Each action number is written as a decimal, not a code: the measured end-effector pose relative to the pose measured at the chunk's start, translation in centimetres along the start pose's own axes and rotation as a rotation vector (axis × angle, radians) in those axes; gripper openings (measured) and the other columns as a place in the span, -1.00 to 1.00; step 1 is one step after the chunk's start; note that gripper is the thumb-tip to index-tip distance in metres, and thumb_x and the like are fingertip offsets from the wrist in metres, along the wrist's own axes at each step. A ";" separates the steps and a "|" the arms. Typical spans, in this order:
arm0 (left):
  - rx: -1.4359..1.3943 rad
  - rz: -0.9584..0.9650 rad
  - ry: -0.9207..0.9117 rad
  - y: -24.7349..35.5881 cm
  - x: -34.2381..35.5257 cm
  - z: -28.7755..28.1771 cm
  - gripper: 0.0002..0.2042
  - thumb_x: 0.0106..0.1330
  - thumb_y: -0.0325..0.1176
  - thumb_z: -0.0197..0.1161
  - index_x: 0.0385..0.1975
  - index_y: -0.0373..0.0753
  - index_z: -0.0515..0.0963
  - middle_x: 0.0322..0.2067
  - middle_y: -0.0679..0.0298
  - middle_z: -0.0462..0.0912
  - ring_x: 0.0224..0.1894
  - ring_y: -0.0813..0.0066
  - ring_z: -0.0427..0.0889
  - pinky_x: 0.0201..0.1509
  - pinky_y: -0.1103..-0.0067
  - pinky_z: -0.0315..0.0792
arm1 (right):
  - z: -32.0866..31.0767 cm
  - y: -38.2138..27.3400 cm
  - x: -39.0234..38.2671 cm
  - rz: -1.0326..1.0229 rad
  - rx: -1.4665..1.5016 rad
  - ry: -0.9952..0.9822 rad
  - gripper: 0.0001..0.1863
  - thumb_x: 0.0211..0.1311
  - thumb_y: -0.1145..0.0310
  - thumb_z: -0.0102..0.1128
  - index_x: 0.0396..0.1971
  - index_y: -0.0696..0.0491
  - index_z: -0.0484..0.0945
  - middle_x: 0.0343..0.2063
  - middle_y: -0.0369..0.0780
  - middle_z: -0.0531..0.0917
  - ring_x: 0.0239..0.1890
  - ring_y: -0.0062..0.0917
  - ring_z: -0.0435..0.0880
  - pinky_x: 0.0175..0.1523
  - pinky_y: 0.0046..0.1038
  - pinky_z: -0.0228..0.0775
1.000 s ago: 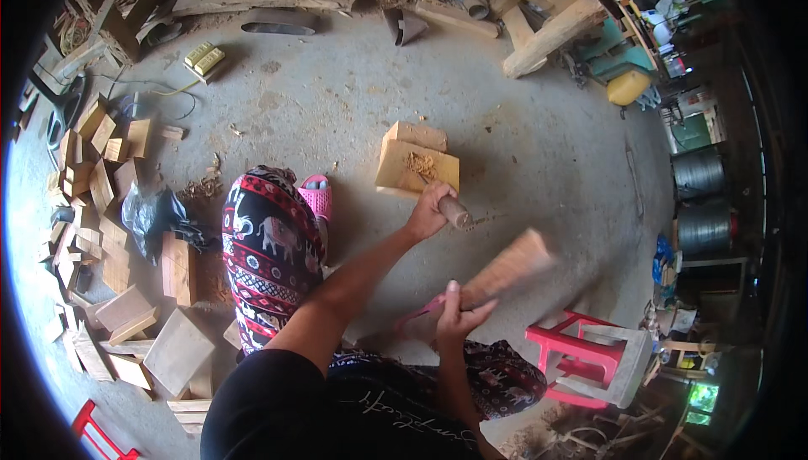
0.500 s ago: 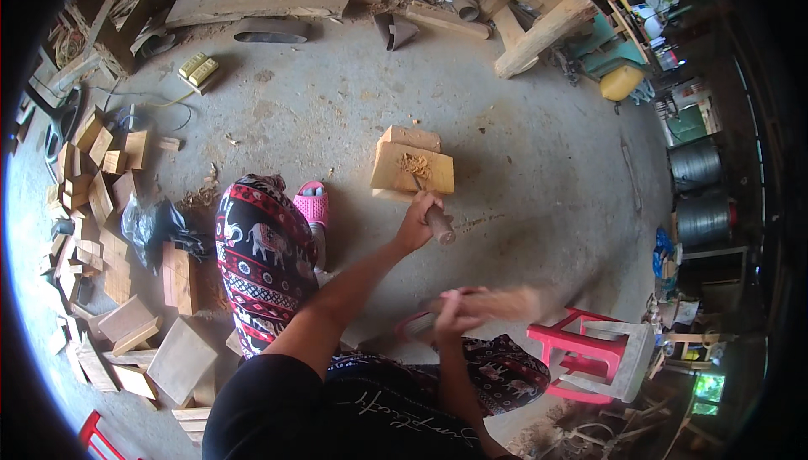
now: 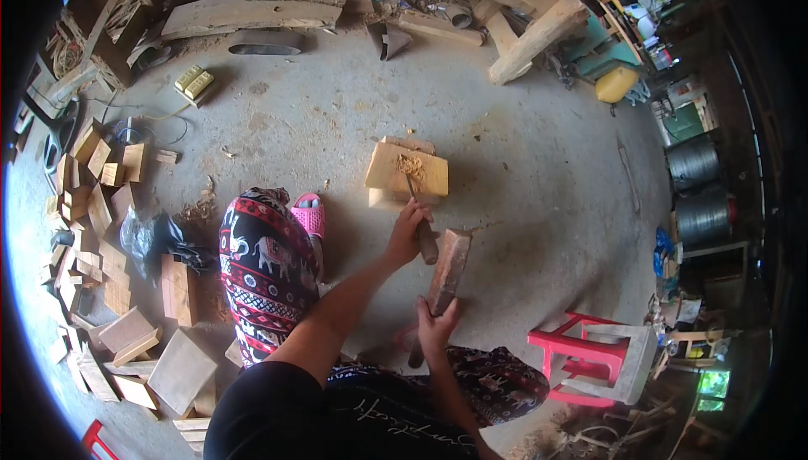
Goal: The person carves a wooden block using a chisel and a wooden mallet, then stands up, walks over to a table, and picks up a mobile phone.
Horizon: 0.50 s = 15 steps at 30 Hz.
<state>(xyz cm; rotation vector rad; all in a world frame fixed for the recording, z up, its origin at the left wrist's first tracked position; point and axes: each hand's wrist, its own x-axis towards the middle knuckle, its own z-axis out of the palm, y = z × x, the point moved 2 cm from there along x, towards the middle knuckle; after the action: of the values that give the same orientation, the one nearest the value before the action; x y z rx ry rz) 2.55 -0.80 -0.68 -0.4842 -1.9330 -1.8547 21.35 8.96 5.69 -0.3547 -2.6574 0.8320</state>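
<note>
My left hand (image 3: pixel 410 226) is wrapped round a chisel (image 3: pixel 428 246) with a thick brown wooden handle. Its thin metal blade slants away from me onto a pale wooden block (image 3: pixel 432 177), where curled shavings (image 3: pixel 411 164) lie around the tip. That block rests tilted against another wooden piece (image 3: pixel 391 200) on the floor. Nearer to me, my right hand (image 3: pixel 438 324) grips a wooden mallet (image 3: pixel 452 260), a heavy squared club. The mallet's head is just right of the chisel handle's butt; whether they touch, I cannot tell.
A heap of cut wood blocks (image 3: pixel 128 325) covers the left side, beside a dark plastic bag (image 3: pixel 172 241). My foot in a pink sandal (image 3: pixel 308 218) is left of the work. A red stool (image 3: pixel 581 346) stands at right. Boards (image 3: pixel 252 14) and a yellow power strip (image 3: pixel 195 83) lie farther off.
The mallet has swung from the right in toward the chisel handle and now points away from me. The chisel handle has turned a little toward me, its tip still on the block.
</note>
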 end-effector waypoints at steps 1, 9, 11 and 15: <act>-0.010 -0.016 0.025 0.1 -0.2 0.0 -0.65 -0.04 -0.48 0.43 -0.31 -0.23 0.38 -0.13 0.10 0.48 -0.03 -0.01 0.47 0.36 0.18 0.16 | -0.1 0.6 -0.1 0.106 -0.022 0.001 -0.37 0.04 0.24 0.44 -0.04 0.33 0.34 -0.29 -0.06 0.54 -0.18 -0.29 0.54 -0.01 -0.26 0.37; -0.609 -0.470 0.237 0.5 4.1 -1.5 -0.76 0.19 -0.40 0.35 -0.27 -0.21 0.39 -0.22 0.26 0.51 -0.11 0.40 0.52 0.04 0.41 0.45 | -0.3 3.2 2.3 0.259 0.171 -0.094 -0.42 0.04 0.29 0.43 0.00 0.17 0.35 -0.35 -0.15 0.55 -0.41 -0.41 0.61 -0.32 -0.38 0.45; -0.433 -0.492 0.445 -0.4 6.2 -4.0 -0.76 0.23 -0.37 0.33 -0.26 -0.23 0.38 -0.31 0.26 0.54 -0.21 0.43 0.56 -0.09 0.50 0.50 | 0.5 3.0 3.6 0.449 0.258 -0.167 -0.42 0.04 0.27 0.43 0.01 0.13 0.36 -0.39 -0.18 0.55 -0.53 -0.47 0.59 -0.44 -0.41 0.45; -0.724 -0.616 0.735 -3.9 7.2 -9.3 -0.65 0.23 -0.19 0.35 -0.25 -0.26 0.36 -0.42 0.20 0.52 -0.40 0.40 0.58 -0.36 0.51 0.54 | 2.4 2.1 7.1 0.680 0.684 -0.174 -0.51 0.03 0.22 0.41 -0.12 0.05 0.36 -0.54 -0.27 0.50 -0.68 -0.52 0.51 -0.60 -0.45 0.39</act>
<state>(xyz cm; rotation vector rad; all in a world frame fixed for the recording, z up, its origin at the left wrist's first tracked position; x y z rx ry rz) -5.08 -10.58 0.02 0.6217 -0.9265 -2.5916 14.24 11.83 4.29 -1.0456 -2.1815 1.9590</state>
